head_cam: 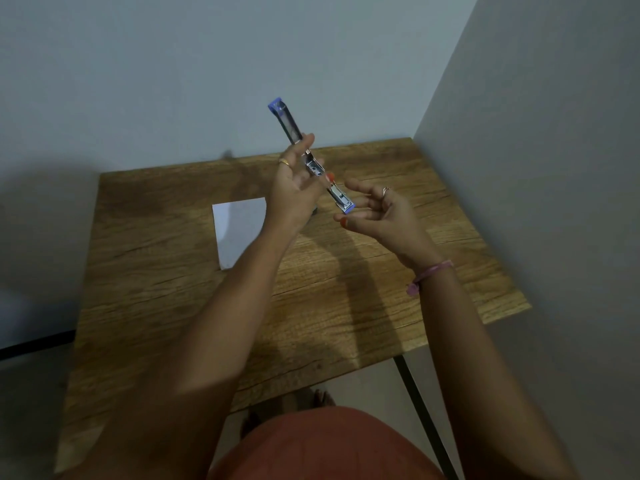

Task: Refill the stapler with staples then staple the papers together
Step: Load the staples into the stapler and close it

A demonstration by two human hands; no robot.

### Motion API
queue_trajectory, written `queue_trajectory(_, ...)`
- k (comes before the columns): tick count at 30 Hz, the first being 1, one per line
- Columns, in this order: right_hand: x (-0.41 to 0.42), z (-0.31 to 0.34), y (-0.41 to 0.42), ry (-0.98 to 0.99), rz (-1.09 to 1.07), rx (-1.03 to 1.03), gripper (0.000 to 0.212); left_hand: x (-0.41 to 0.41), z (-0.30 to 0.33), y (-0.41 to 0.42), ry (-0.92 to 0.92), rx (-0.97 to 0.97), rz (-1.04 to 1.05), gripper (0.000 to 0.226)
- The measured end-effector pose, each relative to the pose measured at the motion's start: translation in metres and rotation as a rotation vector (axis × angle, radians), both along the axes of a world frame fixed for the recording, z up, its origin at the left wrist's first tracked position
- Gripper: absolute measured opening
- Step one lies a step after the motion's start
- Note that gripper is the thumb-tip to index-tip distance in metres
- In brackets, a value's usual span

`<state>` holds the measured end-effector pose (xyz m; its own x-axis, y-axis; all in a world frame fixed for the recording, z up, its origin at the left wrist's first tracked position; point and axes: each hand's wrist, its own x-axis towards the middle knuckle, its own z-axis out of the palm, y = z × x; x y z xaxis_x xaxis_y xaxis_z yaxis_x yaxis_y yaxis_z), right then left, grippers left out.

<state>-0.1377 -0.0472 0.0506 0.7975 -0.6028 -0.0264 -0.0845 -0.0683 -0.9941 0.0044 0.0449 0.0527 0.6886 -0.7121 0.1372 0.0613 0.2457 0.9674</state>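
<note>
Two bare forearms reach forward and upward. The left hand (294, 181) is raised, its fingers curled in a grip, a gold ring on one finger. The right hand (377, 213) sits just beside and below that grip, palm up, fingers loosely spread.

Plain home room corner, small wooden table (346, 289) on metal legs, bare grey walls (173, 64)

Stapler (310, 157) middle hidden behind left hand (294, 188); papers (239, 233) partly covered by forearm; staples unreadable.
</note>
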Motion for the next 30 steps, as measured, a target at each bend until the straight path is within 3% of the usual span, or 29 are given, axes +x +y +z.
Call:
queue_trajectory(5,0.001,0.0,-0.001,-0.038,-0.019,0.02,0.057,0.004,0.002,-0.004,0.069,-0.125,0.065,0.031)
queue_trajectory(10,0.003,-0.004,-0.004,-0.077,-0.054,0.014,0.05,0.007,0.002,-0.006,0.208,-0.167,0.143,0.034)
queue_trajectory(18,0.001,-0.006,-0.006,-0.261,-0.172,0.077,0.029,0.012,-0.004,0.004,0.341,-0.233,-0.036,0.025)
queue_trajectory(22,0.007,-0.004,-0.006,-0.351,-0.269,0.122,0.017,0.004,-0.012,0.004,0.407,-0.153,-0.115,0.025)
queue_trajectory(27,0.015,0.006,-0.015,-0.268,-0.258,0.09,0.017,-0.009,-0.025,0.008,0.438,0.033,-0.34,0.032)
queue_trajectory(30,0.021,0.005,-0.018,-0.188,-0.25,0.103,0.017,-0.019,-0.032,0.01,0.538,0.036,-0.448,0.023)
